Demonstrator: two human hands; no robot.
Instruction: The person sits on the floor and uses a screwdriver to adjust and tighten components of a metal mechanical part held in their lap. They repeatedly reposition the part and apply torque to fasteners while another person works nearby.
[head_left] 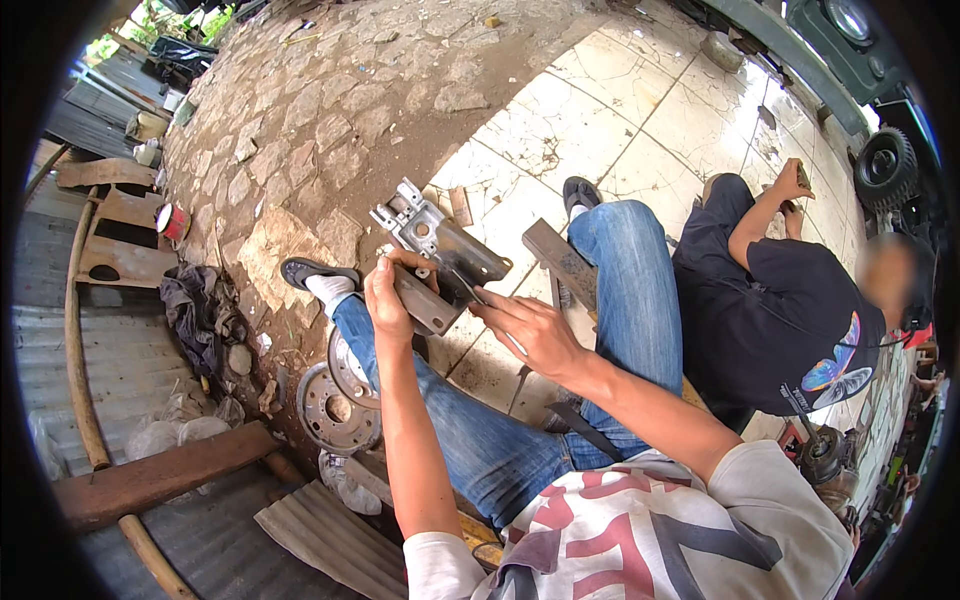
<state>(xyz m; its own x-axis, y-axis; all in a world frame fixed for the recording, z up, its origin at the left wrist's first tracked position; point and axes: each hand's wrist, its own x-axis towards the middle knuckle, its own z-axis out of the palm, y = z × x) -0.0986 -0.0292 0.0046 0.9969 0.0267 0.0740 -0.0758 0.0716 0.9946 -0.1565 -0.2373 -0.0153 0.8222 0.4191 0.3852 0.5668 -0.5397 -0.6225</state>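
Observation:
My left hand [392, 300] grips a grey metal bracket assembly [428, 310], held up between my knees; its upper end is a cast block [410, 215] with holes, joined or held against dark channel-shaped plates. My right hand [535, 340] is at the assembly's right edge, fingers loosely bent, its index fingertip on a thin dark piece that I cannot make out. A rusty steel bar [560, 260] lies beside my right knee. Two round metal plates [338, 410] with holes rest by my left leg.
A co-worker [765, 320] in a dark T-shirt sits close on my right, holding something small. A vehicle tire [885, 170] is behind them. Corrugated sheets [70, 350], a wooden plank [160, 470], dark cloth [200, 320] and a can [172, 220] are at left. Stone paving [330, 80] meets cracked tiles [620, 90].

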